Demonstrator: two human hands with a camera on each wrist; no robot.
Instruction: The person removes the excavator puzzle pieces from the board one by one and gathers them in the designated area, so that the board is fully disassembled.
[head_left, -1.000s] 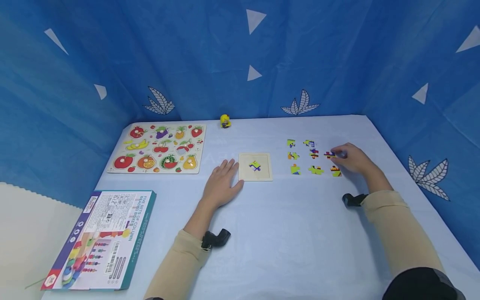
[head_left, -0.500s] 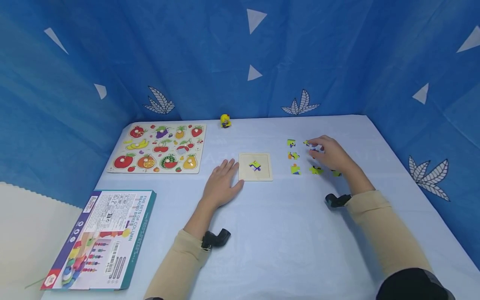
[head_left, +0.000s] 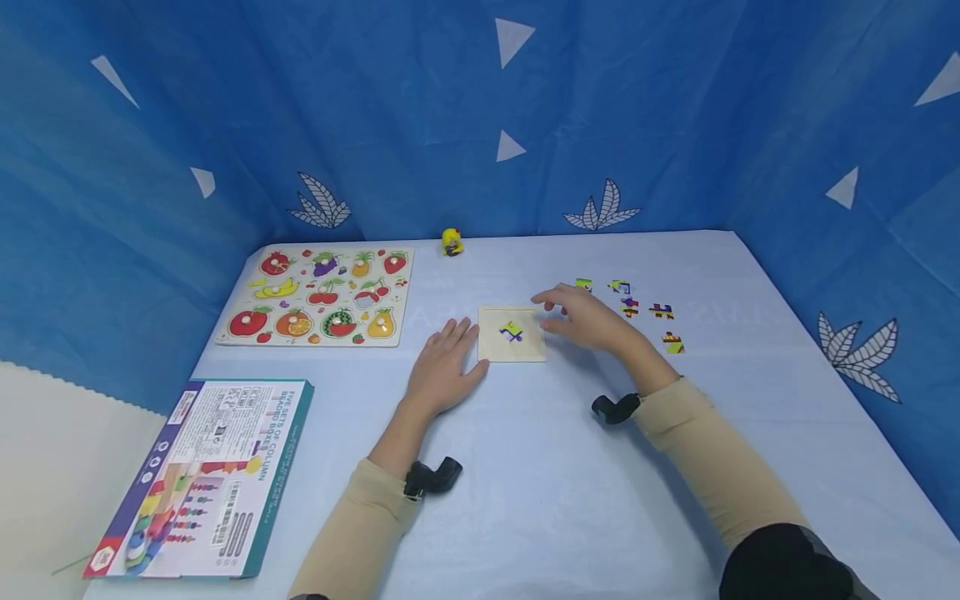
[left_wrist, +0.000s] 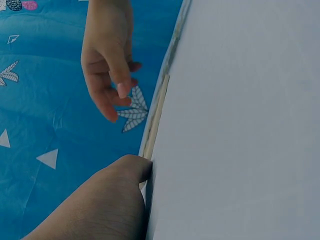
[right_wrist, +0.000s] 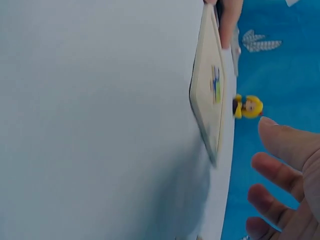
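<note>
My left hand (head_left: 442, 371) rests flat on the table, its thumb and fingertips right at the left edge of a small square wooden puzzle tray (head_left: 491, 350). One yellow-green and purple jigsaw piece (head_left: 512, 332) lies in the tray's middle. Above the tray's right side hovers my right hand (head_left: 588, 321), fingers loosely bent and apart. The right wrist view shows nothing between that thumb (right_wrist: 285, 140) and the fingers. Right of the tray lie several loose jigsaw pieces (head_left: 662, 312), some hidden behind my right hand and forearm.
A fruit puzzle board (head_left: 311, 333) lies at the back left, with a boxed toy set (head_left: 202, 479) in front of it. A small yellow-haired figure (head_left: 452, 242) stands at the table's back edge. Blue patterned cloth (head_left: 420, 108) hangs behind and beside the table.
My right hand has moved left from the far-right jigsaw pieces, across the others, to above the tray's right side. My left hand has stayed where it was.
</note>
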